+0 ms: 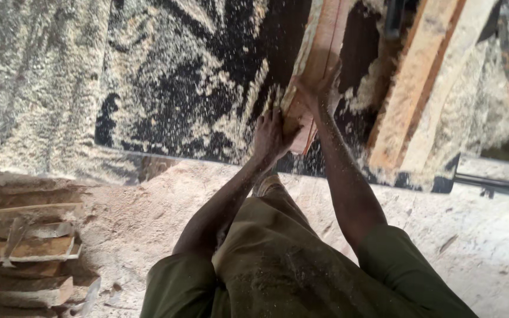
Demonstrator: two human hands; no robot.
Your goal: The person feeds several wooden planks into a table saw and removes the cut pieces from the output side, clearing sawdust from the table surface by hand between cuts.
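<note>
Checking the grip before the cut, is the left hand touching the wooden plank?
Touching. The head view shows the left hand pressed against the near end of the wooden plank, no gap visible.

Count: two hands on one plank, left hand (271,136) at its near end, right hand (318,82) further up the plank (316,47). One thicker beam (422,82) lies beside it on the one bench (166,76). One stack of offcuts (27,253) at lower left, roughly five or six pieces; exact number unclear.
</note>
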